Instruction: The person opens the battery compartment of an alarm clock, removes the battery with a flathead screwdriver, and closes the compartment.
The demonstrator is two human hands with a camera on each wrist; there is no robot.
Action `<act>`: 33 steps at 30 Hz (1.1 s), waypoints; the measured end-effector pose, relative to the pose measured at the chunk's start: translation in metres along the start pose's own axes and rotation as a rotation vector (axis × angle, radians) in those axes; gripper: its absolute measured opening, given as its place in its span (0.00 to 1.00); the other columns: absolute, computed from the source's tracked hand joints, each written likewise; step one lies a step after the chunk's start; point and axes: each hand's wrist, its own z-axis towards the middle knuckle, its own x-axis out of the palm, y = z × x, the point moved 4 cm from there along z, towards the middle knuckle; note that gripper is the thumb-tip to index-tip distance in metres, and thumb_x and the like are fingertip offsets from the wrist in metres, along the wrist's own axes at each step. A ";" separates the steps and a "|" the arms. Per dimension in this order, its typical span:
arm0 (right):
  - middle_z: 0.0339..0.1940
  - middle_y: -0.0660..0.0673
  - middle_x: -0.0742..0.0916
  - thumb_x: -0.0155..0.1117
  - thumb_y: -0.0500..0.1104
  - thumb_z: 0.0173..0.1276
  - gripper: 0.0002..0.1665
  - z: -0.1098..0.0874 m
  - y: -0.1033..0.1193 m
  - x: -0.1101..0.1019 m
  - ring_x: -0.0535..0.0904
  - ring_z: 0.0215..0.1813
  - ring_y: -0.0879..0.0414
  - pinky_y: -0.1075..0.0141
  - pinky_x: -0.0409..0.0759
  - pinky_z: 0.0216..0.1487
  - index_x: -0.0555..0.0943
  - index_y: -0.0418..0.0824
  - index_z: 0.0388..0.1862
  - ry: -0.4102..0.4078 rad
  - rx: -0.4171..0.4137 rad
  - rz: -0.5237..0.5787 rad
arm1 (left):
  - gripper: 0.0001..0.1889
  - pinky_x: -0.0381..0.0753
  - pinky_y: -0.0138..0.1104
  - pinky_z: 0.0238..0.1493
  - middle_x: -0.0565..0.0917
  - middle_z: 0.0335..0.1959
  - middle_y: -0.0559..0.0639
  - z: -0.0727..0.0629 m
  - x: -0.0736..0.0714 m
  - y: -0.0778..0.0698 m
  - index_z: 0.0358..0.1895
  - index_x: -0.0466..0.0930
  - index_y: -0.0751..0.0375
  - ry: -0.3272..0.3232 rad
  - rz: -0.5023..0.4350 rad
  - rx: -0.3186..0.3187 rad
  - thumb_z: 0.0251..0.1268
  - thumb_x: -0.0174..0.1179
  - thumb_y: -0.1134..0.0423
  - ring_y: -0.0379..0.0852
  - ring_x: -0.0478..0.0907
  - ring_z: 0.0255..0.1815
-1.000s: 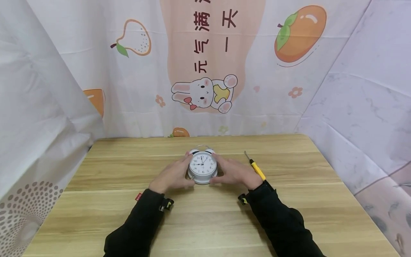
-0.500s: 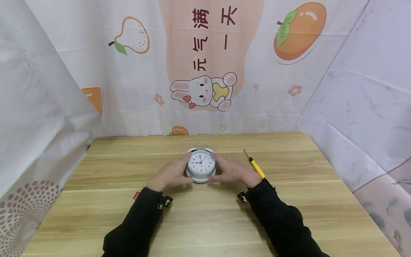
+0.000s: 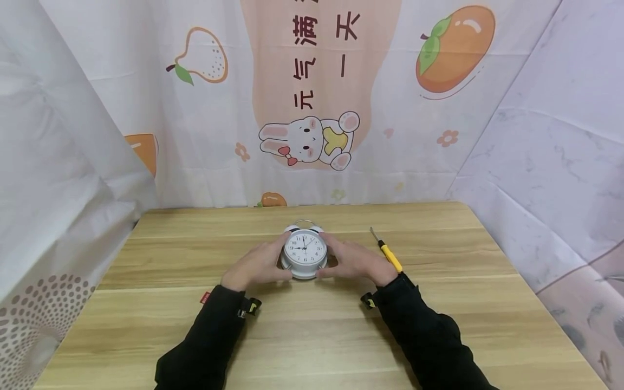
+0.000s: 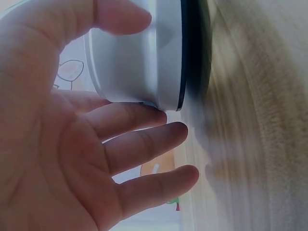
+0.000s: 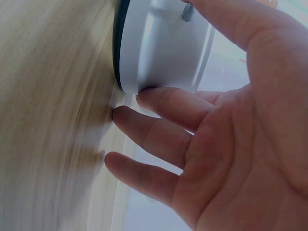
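Each grip, left hand (image 3: 260,264) and right hand (image 3: 355,261), was curved round one side of a white alarm clock (image 3: 305,248), holding it between them with thumb and nearer fingers moderately spread; the ring and little fingers stood apart from the casing. Face up, the clock lay on the table (image 3: 312,336), midway across and towards the far edge, its dark back rim next to the surface. What was in hand seemed to be a steadying or positioning step; the next move would probably call for even pressure from both sides, since the rounded wall looked smooth enough to slip. That wall was drum-shaped with a satiny sheen, with a thin wire loop (image 3: 305,221) and two bells (image 3: 291,228) at the top and short metal feet (image 5: 187,12) below. Pale, streaked wood grain ran across the tabletop. Just beside the right wrist lay a screwdriver (image 3: 388,253) with a slim metallic shaft and smooth yellow handle. Behind hung a creased white curtain (image 3: 209,135) printed with fruit and a rabbit.
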 end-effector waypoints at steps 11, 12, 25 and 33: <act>0.76 0.45 0.71 0.75 0.65 0.60 0.64 0.002 -0.004 0.003 0.68 0.74 0.50 0.52 0.66 0.72 0.49 0.48 0.84 0.010 0.016 -0.001 | 0.56 0.72 0.42 0.65 0.73 0.69 0.57 -0.002 0.002 0.002 0.82 0.45 0.62 0.029 -0.080 -0.018 0.53 0.73 0.58 0.44 0.74 0.57; 0.76 0.45 0.71 0.75 0.65 0.60 0.64 0.002 -0.004 0.003 0.68 0.74 0.50 0.53 0.66 0.72 0.49 0.48 0.84 0.010 0.015 0.003 | 0.56 0.72 0.43 0.65 0.73 0.69 0.58 -0.002 0.002 0.001 0.82 0.45 0.62 0.029 -0.083 -0.017 0.53 0.73 0.58 0.44 0.74 0.57; 0.76 0.45 0.71 0.75 0.63 0.61 0.64 0.001 -0.004 0.002 0.68 0.73 0.49 0.51 0.67 0.71 0.48 0.48 0.84 0.015 0.015 0.022 | 0.57 0.55 0.50 0.76 0.47 0.80 0.70 -0.001 0.000 0.002 0.82 0.44 0.63 0.023 -0.086 0.018 0.53 0.73 0.58 0.57 0.55 0.78; 0.76 0.46 0.72 0.75 0.67 0.58 0.64 0.001 -0.003 0.001 0.68 0.73 0.49 0.51 0.68 0.70 0.50 0.49 0.84 0.017 0.015 0.024 | 0.58 0.53 0.47 0.76 0.40 0.82 0.62 -0.001 -0.004 0.000 0.82 0.46 0.63 0.025 -0.105 0.032 0.49 0.75 0.58 0.54 0.45 0.81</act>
